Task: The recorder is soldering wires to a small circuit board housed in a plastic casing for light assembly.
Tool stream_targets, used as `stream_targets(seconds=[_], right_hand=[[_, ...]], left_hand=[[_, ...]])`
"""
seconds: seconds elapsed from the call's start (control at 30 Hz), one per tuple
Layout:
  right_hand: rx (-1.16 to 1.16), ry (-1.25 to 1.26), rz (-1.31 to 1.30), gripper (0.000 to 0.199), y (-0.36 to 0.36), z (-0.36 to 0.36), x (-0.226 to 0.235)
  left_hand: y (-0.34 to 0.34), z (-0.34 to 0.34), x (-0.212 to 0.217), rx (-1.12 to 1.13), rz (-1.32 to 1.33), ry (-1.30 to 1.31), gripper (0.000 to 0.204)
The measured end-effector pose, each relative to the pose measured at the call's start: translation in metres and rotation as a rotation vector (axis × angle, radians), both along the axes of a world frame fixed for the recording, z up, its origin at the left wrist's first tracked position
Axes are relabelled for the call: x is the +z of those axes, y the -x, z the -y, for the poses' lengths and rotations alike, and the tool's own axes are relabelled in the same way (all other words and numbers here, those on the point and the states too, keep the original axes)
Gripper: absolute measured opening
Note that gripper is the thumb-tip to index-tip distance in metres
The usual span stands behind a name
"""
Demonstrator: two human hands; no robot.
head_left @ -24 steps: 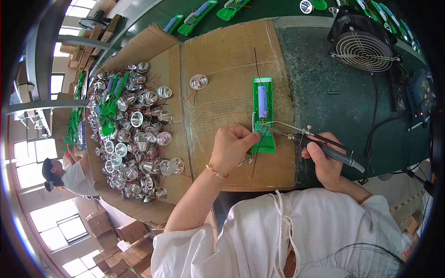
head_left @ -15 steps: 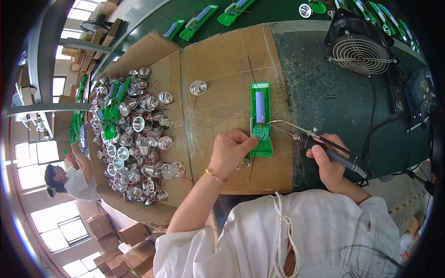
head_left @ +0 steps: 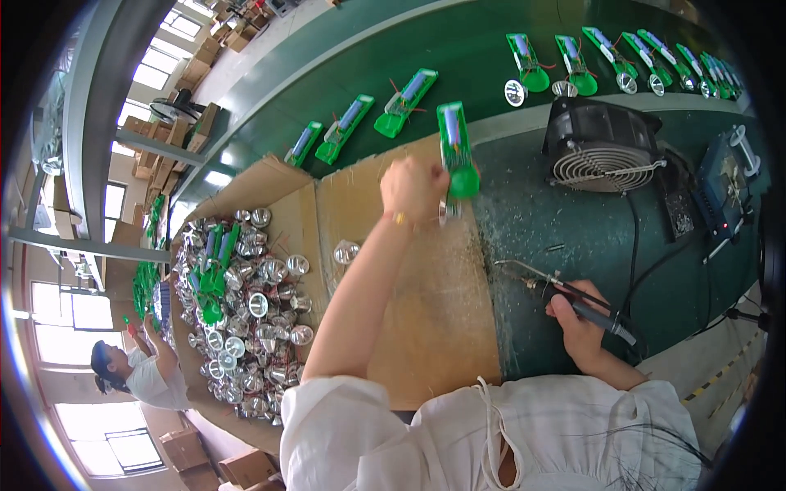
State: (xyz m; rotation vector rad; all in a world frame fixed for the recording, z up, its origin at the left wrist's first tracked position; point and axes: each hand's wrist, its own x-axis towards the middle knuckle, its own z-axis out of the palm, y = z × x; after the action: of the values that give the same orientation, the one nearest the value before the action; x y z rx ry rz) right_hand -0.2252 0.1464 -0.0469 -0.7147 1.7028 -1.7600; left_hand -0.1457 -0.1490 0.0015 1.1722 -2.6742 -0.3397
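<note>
My left hand (head_left: 412, 188) is raised over the far part of the cardboard sheet, its fingers closed on the edge of a green flashlight housing (head_left: 464, 182). A blue cylindrical battery (head_left: 450, 127) lies inside that housing, and a silver reflector cup (head_left: 445, 213) hangs just below the hand. At the right, my right hand (head_left: 577, 327) grips a soldering iron (head_left: 604, 319) with a thin metal tube along it. Its tip points left, over the dark green mat near the cardboard's edge. Another reflector cup (head_left: 345, 252) rests on the cardboard (head_left: 434, 327), left of centre.
A box (head_left: 286, 176) at left holds many reflector cups and some green housings. More green housings (head_left: 344, 131) with batteries lie along the far green belt (head_left: 483, 69). A black fan (head_left: 602, 151) and a blue soldering station (head_left: 729, 192) stand at right. A co-worker (head_left: 143, 372) is at far left.
My left hand has lifted the green housing off the cardboard and carried it toward the belt, the reflector cup moving with it. The soldering iron is apart from the housing. The view has tilted up.
</note>
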Motion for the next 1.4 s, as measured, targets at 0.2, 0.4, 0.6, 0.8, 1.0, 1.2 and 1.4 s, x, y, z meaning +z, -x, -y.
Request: stream_targets(seconds=[0.2, 0.4, 0.6, 0.8, 1.0, 1.2, 1.4], right_hand=[[-0.001, -0.064, -0.046, 0.015, 0.000, 0.000, -0.003], [0.021, -0.048, -0.007, 0.015, 0.000, 0.008, 0.002], [-0.010, -0.066, 0.049, 0.016, 0.002, 0.006, 0.003], [-0.029, -0.034, 0.020, 0.017, 0.001, 0.008, -0.003], [-0.011, 0.027, -0.017, 0.017, -0.004, 0.009, -0.003], [-0.018, 0.053, -0.023, 0.017, -0.006, 0.012, -0.001], [0.004, 0.064, -0.016, 0.016, -0.003, 0.009, 0.000]], left_hand=[[0.055, 0.093, 0.003, 0.115, -0.292, 0.289, 0.048], [0.004, 0.104, -0.013, -0.172, -0.160, -0.065, 0.058], [-0.073, -0.070, 0.003, -0.052, -0.259, -0.100, 0.056], [-0.147, -0.106, 0.001, 0.385, -0.399, 0.118, 0.044], [-0.206, -0.050, 0.002, 0.598, 0.142, 0.179, 0.011], [-0.193, -0.067, -0.013, 0.331, -0.335, -0.039, 0.013], [-0.175, -0.052, 0.009, 0.116, -0.086, 0.391, 0.024]])
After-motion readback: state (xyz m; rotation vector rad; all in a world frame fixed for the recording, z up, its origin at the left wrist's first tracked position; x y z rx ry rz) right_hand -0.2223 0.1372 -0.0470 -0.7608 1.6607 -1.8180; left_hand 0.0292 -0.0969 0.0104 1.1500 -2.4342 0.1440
